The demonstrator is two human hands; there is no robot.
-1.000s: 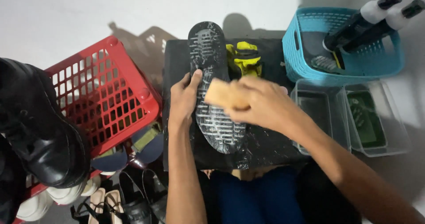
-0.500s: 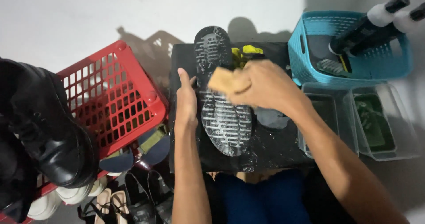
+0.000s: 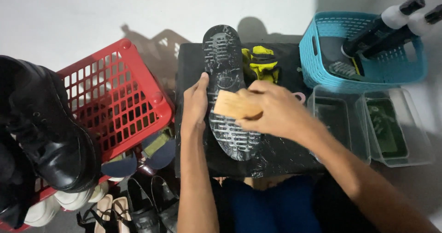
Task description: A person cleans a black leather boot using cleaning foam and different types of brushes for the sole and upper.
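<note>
The left hand (image 3: 195,106) gripped the upturned shoe (image 3: 226,90) by its edge on the black mat (image 3: 281,155), between the red basket (image 3: 115,99) and blue basket (image 3: 322,63); the right hand (image 3: 271,111) pressed a tan sponge (image 3: 235,105) against the sole

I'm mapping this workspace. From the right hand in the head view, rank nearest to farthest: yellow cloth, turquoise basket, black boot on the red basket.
From the right hand:
1. Yellow cloth, just above it on the black mat.
2. Turquoise basket, upper right.
3. Black boot, far left.
</note>
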